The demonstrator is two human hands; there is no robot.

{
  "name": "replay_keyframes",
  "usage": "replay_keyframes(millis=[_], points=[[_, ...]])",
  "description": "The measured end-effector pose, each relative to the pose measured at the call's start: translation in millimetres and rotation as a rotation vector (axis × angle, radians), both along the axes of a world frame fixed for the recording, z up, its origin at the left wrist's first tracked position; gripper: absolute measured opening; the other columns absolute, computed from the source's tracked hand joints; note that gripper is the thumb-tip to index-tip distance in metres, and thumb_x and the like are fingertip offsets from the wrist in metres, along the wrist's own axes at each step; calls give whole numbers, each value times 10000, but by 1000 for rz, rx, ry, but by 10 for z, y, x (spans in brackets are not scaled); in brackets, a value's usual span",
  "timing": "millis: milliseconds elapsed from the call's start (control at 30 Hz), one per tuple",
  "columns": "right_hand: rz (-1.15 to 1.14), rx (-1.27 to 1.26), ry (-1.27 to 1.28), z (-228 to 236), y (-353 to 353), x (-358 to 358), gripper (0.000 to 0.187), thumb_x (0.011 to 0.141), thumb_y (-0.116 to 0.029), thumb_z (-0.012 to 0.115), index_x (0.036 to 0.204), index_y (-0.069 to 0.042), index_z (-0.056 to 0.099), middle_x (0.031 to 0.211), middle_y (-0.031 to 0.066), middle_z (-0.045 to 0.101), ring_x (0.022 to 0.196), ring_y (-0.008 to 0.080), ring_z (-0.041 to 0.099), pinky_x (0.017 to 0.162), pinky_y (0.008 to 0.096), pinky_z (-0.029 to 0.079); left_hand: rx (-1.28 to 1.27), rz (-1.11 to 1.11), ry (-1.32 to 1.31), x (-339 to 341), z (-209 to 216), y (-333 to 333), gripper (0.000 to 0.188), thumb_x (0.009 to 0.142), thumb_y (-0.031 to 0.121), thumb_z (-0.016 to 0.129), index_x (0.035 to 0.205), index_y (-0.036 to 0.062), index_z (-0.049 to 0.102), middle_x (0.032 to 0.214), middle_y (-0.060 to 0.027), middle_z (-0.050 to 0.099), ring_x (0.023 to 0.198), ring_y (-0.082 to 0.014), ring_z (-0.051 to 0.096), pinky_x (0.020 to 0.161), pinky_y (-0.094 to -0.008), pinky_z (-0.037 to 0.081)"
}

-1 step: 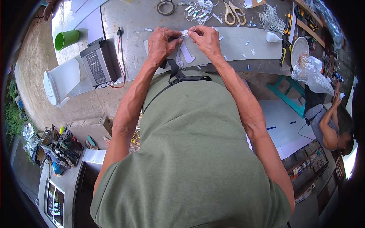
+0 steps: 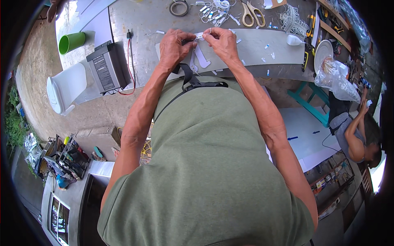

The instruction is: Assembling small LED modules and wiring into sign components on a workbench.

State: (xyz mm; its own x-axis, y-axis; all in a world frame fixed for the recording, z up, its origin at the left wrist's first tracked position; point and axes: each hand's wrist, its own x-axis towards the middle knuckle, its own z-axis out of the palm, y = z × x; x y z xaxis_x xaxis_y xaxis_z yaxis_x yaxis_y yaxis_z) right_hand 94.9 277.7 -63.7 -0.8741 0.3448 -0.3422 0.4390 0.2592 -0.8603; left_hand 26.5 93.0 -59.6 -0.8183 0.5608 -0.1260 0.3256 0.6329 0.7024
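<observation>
Over the table's near edge, my left hand [image 2: 175, 46] pinches one end of a small white strip [image 2: 199, 35]. My right hand [image 2: 223, 44] has its thumb and fingers closed at the strip's other end, where a thin white loop sticks up. What lies inside the fingertips is too small to make out. Below the hands is a pale bent strip [image 2: 201, 57] on a grey sheet [image 2: 254, 41]. Several white loops with small blue-marked tags [image 2: 213, 15] lie in a pile beyond my hands. Loose tag pieces [image 2: 266, 46] are scattered to the right.
Beyond lie a tape roll [image 2: 179, 8], scissors [image 2: 247, 16] and a coil of white cord [image 2: 294, 21]. A small white bottle [image 2: 294, 40] is at right. Leftward are a black battery-like box [image 2: 107, 67], a green cup [image 2: 72, 42] and a clear pitcher [image 2: 67, 88]. Another person [image 2: 351, 137] sits at right.
</observation>
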Motion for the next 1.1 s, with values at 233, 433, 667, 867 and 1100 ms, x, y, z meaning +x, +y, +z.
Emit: replay_keyframes(millis=[233,433,667,867,1100], points=[[-10,20,29,-37,-21,19,168,874,-172,770,933,-15,774,703,54,717,622,105,641,609,276,510,10,-3,-4,-2,6,-2,274,762,220,850,1024,146,818,893,-46,719,876,-227,625,802,-356,519],[-27,8,14,-19,-26,-2,164,856,-159,774,924,-9,771,710,84,730,623,132,662,635,296,529,38,6,13,2,-5,1,276,749,195,860,1014,132,814,880,-44,720,859,-217,624,780,-345,523],[-28,-3,-2,49,-32,-3,152,858,-136,769,931,-2,768,717,77,735,639,117,671,636,284,529,96,37,44,28,-34,-2,293,732,159,870,1011,106,797,871,-44,722,830,-209,627,752,-329,534],[-37,-3,-40,112,-39,-19,143,866,-126,767,932,0,769,709,56,730,633,86,650,621,265,517,42,28,14,18,-20,0,303,730,159,870,1020,111,796,884,-45,725,844,-209,637,764,-335,540],[-33,-4,-42,132,-43,-26,134,876,-120,756,923,6,764,683,45,711,616,72,626,601,262,503,135,52,-66,5,13,12,303,713,164,841,1009,119,791,893,-33,734,891,-248,630,803,-378,518]])
